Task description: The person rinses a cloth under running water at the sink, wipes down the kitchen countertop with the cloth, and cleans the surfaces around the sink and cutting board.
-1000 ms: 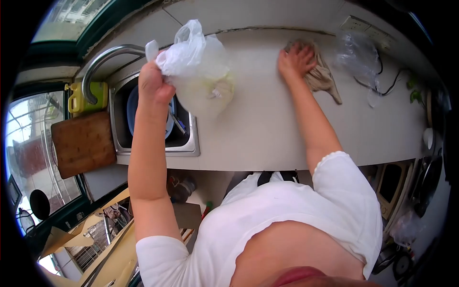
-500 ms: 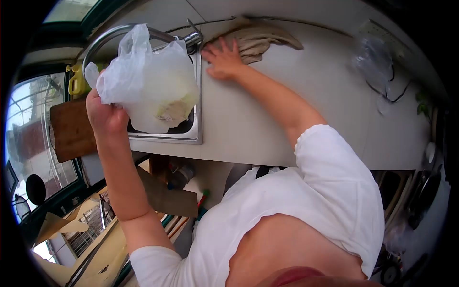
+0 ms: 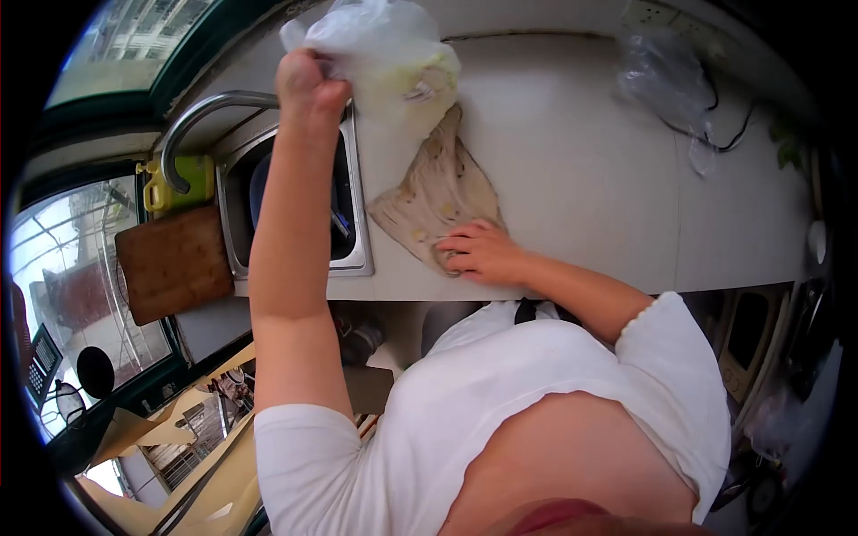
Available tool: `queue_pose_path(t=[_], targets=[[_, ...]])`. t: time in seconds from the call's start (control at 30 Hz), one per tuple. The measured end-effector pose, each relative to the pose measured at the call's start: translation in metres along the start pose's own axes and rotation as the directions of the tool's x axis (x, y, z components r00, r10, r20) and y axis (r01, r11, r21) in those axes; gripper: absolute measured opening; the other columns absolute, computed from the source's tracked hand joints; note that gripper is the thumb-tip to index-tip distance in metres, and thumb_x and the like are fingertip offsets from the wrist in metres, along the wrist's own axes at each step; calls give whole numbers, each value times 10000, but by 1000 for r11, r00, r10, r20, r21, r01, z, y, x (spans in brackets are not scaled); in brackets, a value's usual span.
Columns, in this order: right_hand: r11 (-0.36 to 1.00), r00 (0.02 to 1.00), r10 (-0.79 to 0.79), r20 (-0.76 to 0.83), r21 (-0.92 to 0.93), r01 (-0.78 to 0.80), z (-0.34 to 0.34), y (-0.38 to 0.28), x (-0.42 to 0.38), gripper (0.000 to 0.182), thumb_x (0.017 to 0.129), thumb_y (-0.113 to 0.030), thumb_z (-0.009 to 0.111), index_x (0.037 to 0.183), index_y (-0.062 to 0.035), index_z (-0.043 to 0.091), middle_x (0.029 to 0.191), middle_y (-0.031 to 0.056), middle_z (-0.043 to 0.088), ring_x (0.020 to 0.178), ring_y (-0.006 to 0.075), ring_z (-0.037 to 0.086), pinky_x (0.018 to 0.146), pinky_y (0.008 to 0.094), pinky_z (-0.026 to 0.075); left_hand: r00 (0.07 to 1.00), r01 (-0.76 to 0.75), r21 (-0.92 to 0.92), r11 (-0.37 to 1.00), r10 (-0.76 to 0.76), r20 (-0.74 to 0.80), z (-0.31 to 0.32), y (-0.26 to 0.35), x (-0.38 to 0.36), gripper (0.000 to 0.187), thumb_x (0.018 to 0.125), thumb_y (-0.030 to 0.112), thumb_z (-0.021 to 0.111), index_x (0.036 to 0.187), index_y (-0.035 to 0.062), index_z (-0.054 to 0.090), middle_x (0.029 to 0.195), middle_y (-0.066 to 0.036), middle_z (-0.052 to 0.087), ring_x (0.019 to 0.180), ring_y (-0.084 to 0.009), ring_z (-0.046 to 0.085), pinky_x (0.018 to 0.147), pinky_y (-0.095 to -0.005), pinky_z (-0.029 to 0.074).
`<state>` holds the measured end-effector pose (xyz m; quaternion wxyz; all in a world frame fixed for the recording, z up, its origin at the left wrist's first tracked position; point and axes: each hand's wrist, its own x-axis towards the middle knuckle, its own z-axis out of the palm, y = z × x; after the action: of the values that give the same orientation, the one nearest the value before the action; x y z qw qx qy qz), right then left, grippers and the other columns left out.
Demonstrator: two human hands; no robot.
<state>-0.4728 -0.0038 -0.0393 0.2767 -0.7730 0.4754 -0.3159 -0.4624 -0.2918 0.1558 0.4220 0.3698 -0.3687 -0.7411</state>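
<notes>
My left hand (image 3: 311,82) is closed round the gathered top of a white plastic bag (image 3: 380,45), raised near the back of the counter. Something pale green and yellow (image 3: 431,85) shows through the thin plastic; I cannot make out its kind. My right hand (image 3: 483,253) presses on the lower end of a crumpled beige cloth (image 3: 438,192), its fingers bent into the fabric. Dark spots mark the cloth, which lies on the white counter (image 3: 572,179) just right of the sink.
The steel sink (image 3: 359,241) with a curved faucet (image 3: 192,125) is at left, partly behind my left arm. A wooden board (image 3: 174,263) and a yellow-green jug (image 3: 188,183) stand beyond it. A clear plastic bag (image 3: 666,80) and a black cable (image 3: 715,143) lie at the back right.
My left hand has carried the bag from over the sink to the right and back. My right hand has drawn the cloth from the back of the counter toward the front edge.
</notes>
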Motion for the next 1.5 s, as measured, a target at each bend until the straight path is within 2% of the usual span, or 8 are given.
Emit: queue_pose_path(t=[0.27,0.4,0.57,0.67,0.9,1.0,1.1,1.5], targets=[[845,786,354,-507,-186,-500,-132,66,-124,258,592,-76,548,849,-79,572,1017,90,584,1005,306,502,833,415,395,999,-35,-226,974,35,-3,25,-51,40,277,789,56,447,1047,-28,503,1071,-155,564,960,-290,579,839,-404,493],[609,525,399,-752,-211,-765,-126,84,-81,540,635,-281,667,1134,-118,539,1199,107,485,1148,294,403,937,453,297,985,-28,-278,960,73,154,18,-74,93,441,923,495,392,744,121,542,682,-39,542,585,-136,525,502,-252,426],[886,869,346,-353,-181,-427,-50,55,22,667,603,-387,714,1213,-209,512,1252,89,436,1200,276,351,970,471,244,983,-182,-67,981,182,-2,63,-103,76,184,728,-49,447,840,54,550,739,-30,524,623,-150,516,508,-272,412],[990,992,108,-65,-90,-113,12,-1,37,565,629,-320,708,1160,-206,552,1243,74,440,1202,264,349,971,463,242,969,-247,443,862,206,139,83,-108,31,353,677,-17,550,1029,3,561,897,-88,586,828,-201,562,732,-308,454],[978,977,-31,-212,-206,-14,19,-3,40,304,673,-177,660,967,-196,587,1065,4,508,1070,208,447,898,419,299,970,-207,828,522,-2,243,60,-90,-24,699,618,270,712,1202,-20,460,1177,-227,504,1073,-334,522,905,-366,450],[943,933,9,-360,-306,-128,7,43,63,248,694,-182,637,936,-190,583,1020,12,540,1028,222,485,866,427,328,908,-404,882,241,222,355,0,-53,-54,755,621,270,720,1251,-30,432,1231,-225,478,1087,-337,516,892,-363,453],[883,797,266,-543,-194,-427,-14,90,115,232,727,-199,624,957,-185,590,997,24,578,1000,252,515,840,432,357,871,-491,698,521,275,407,-112,-14,-99,645,694,249,694,1228,-25,457,1166,-192,535,1051,-260,540,879,-323,446],[880,923,113,-369,-394,-265,80,8,130,271,698,-203,618,968,-169,621,1000,53,572,957,300,513,859,416,396,908,376,425,823,-236,-346,-467,-22,-384,295,839,121,596,1107,9,544,1011,-73,608,890,-138,568,802,-258,452]])
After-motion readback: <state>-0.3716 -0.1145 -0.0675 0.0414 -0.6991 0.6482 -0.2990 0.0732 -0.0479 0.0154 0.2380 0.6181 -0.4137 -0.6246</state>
